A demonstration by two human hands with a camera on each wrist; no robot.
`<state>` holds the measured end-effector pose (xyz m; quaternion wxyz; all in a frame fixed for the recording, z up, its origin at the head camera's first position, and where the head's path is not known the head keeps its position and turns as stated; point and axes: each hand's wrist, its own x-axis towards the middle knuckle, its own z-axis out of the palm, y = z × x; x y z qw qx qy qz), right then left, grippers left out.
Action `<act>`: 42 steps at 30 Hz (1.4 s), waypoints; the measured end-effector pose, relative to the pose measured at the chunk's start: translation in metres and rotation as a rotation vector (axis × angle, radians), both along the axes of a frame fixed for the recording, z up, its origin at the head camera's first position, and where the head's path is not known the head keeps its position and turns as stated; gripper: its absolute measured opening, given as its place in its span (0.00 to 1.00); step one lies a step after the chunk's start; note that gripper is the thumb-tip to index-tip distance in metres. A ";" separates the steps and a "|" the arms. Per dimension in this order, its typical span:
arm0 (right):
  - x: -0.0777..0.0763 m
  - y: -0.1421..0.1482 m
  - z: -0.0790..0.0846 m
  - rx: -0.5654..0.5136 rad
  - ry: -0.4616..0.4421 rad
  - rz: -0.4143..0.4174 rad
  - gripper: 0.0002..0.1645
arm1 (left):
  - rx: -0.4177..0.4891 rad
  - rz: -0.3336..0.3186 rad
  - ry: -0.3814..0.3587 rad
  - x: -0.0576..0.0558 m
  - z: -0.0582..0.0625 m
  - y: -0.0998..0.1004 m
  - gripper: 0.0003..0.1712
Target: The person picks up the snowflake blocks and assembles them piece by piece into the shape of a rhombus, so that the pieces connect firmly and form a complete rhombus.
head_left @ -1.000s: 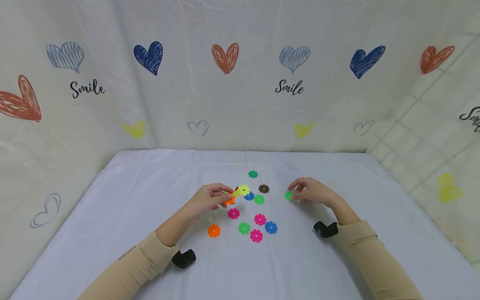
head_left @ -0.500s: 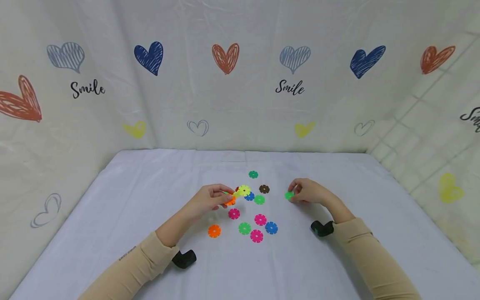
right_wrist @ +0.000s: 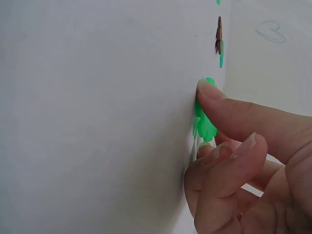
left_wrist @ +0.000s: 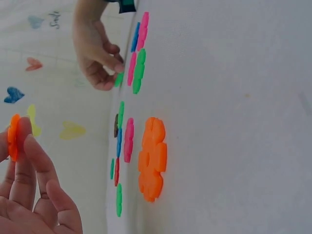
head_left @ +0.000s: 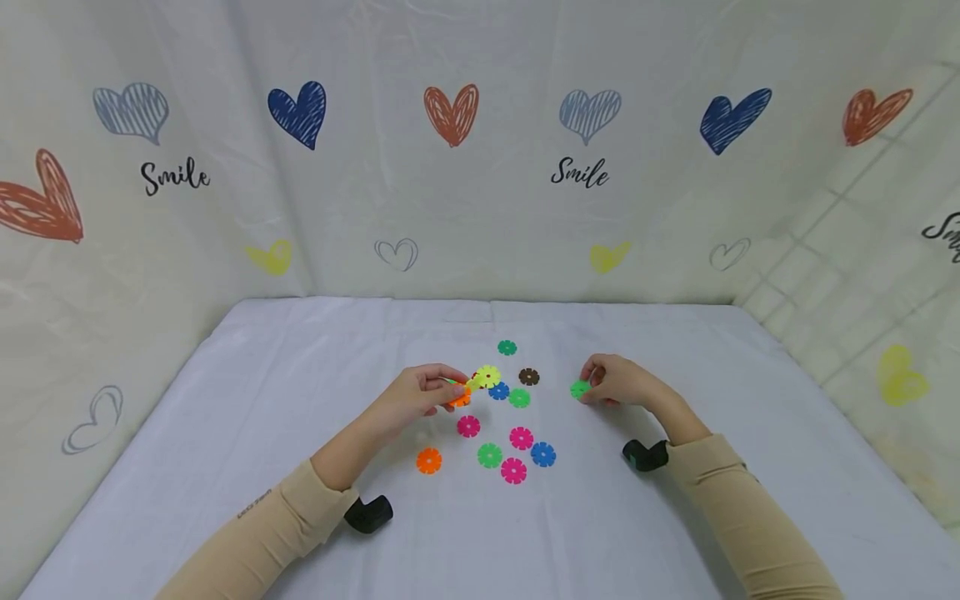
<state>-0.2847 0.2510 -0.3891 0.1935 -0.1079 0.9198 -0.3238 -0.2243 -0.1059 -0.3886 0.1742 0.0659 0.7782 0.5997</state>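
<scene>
At the left of the white cloth-covered table, a tan sleeve leads to the person's left hand, whose thumb and fingers pinch a thin orange flower-shaped disc with a notched rim, raised above the cloth. Nearer the person, a loose orange notched disc lies flat. Just right of the left fingertips comes a bright pink notched disc on the cloth, then, farther back, a yellow notched disc close beside the pinched orange one; whether the two are joined cannot be told. A light green notched disc lies nearer the person, while a blue notched disc sits partly behind the yellow one. A dark green notched disc is farthest back. Rightward follow two more pink discs, another light green disc, a brown notched disc and a second blue disc. Well apart at the right, the right hand grips a bright green notched disc between thumb and fingers, close to the cloth, its forearm in a matching right sleeve.
</scene>
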 end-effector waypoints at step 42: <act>0.033 -0.052 0.018 -0.387 0.215 0.007 0.15 | 0.035 -0.141 -0.007 -0.001 -0.004 -0.005 0.17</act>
